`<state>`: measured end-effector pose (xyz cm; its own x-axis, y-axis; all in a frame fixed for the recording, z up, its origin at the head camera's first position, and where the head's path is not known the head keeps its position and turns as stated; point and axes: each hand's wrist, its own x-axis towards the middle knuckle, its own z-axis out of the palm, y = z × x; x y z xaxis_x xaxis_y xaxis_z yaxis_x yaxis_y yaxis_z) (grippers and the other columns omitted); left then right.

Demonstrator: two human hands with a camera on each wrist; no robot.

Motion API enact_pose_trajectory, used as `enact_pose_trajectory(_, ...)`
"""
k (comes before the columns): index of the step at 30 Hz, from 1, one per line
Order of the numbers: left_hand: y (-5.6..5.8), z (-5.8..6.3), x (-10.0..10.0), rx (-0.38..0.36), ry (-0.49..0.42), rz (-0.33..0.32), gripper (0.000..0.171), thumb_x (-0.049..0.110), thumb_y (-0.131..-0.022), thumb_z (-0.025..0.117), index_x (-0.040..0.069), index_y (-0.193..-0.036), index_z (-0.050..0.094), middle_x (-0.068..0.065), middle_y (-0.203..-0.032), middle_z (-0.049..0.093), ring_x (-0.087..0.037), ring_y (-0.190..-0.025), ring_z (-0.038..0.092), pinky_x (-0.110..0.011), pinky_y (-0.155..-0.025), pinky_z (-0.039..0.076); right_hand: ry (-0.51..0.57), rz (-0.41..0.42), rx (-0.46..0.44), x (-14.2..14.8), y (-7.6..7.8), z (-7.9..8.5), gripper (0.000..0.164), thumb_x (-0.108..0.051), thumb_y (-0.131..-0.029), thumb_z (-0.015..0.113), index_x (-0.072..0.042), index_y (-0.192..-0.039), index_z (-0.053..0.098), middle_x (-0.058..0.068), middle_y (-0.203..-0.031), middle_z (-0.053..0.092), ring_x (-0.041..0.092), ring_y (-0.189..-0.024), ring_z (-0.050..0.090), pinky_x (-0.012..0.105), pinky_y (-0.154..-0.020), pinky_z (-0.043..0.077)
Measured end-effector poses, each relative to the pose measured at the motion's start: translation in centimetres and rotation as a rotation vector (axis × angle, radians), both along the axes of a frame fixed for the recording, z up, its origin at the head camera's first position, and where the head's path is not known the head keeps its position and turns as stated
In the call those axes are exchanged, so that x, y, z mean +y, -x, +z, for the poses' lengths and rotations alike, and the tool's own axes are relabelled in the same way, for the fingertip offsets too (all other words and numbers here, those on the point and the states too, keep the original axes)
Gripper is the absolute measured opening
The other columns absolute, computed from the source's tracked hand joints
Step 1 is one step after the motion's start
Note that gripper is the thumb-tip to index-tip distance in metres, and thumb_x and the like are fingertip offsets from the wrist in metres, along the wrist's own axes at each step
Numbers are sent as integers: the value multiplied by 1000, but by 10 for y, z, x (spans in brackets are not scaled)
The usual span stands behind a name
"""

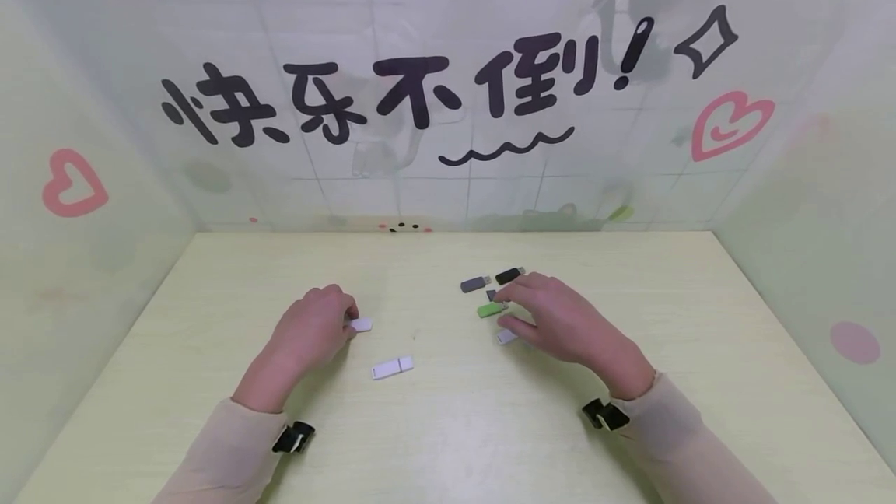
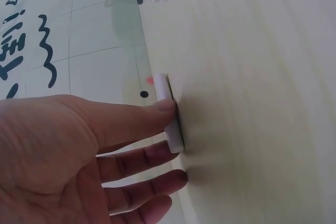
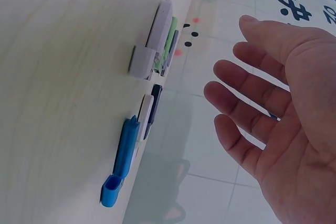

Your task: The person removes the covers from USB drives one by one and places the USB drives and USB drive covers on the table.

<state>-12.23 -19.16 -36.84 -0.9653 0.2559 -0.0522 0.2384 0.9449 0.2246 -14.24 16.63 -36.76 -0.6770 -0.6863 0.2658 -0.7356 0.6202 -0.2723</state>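
On the left of the table my left hand (image 1: 315,323) pinches a small white USB stick (image 1: 361,325) between thumb and fingers. In the left wrist view the thumb lies across that white stick (image 2: 167,116), which is close to the tabletop. My right hand (image 1: 553,317) hovers over a cluster of USB sticks, its fingers (image 3: 244,80) relaxed and apart from them. Around it are a grey stick (image 1: 474,285), a black stick (image 1: 507,276), a green stick (image 1: 489,310) and a partly covered white stick (image 1: 506,337). A blue stick (image 3: 126,148) shows only in the right wrist view.
A white USB stick (image 1: 392,368) lies between the hands, nearer the front. The pale wooden table (image 1: 448,442) is bounded by a printed back wall (image 1: 434,193) and side walls. Black wrist devices (image 1: 294,437) sit at both cuffs.
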Motion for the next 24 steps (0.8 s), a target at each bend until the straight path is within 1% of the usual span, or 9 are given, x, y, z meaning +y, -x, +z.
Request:
enact_pose_trajectory(8, 1, -1, 0, -27, -32, 28, 10, 10, -85, 76, 9, -93, 69, -3, -87, 60, -20, -73, 55, -37, -65, 50, -6, -10, -1, 1, -1, 0, 28, -25, -90, 73, -11, -115, 71, -2, -114, 67, 17, -107, 61, 36, -93, 49)
enact_pose_trajectory(16, 2, -2, 1, -74, -57, 52, 7, 10, -89, 72, 11, -91, 66, -1, -86, 63, -18, -73, 55, -36, -65, 48, -20, -19, 3, 3, 0, -1, 28, -24, -91, 72, -11, -115, 71, -3, -115, 67, 18, -108, 61, 36, -94, 48)
enact_pose_trajectory(24, 3, -2, 4, -71, -70, 39, 4, 11, -88, 73, 10, -89, 70, 2, -80, 62, -16, -69, 54, -34, -63, 48, -24, -15, 11, 1, 1, 1, 27, -24, -91, 72, -11, -114, 71, -3, -114, 67, 18, -107, 61, 35, -92, 49)
